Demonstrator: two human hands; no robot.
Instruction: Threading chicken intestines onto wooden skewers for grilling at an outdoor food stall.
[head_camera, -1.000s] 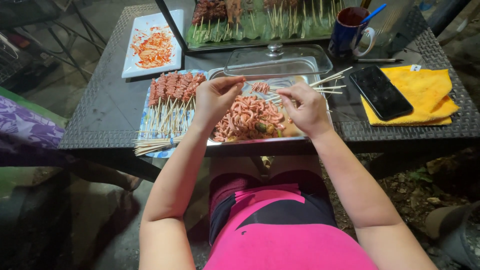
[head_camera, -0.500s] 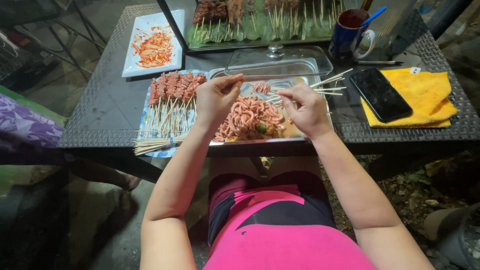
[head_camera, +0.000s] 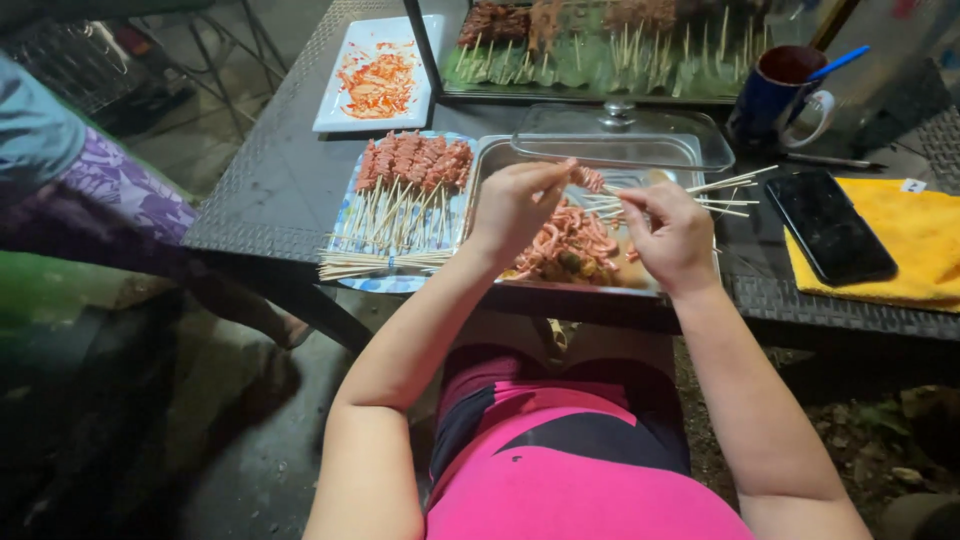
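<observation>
You'd filled one plate of skewers (head_camera: 410, 165); your left hand (head_camera: 515, 205) and right hand (head_camera: 675, 235) pinched another (meat (head_camera: 570, 245) remained).

Dark woven-textured bench (head_camera: 270, 190) under harsh overhead light, bare concrete floor (head_camera: 240, 440) in shadow to the left, dirt and stones (head_camera: 860, 440) lay lower right

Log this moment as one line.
left hand: pinching meat onto skewer | right hand: holding skewer | under hands: tray of raw meat | left of tray: finished skewers
</observation>
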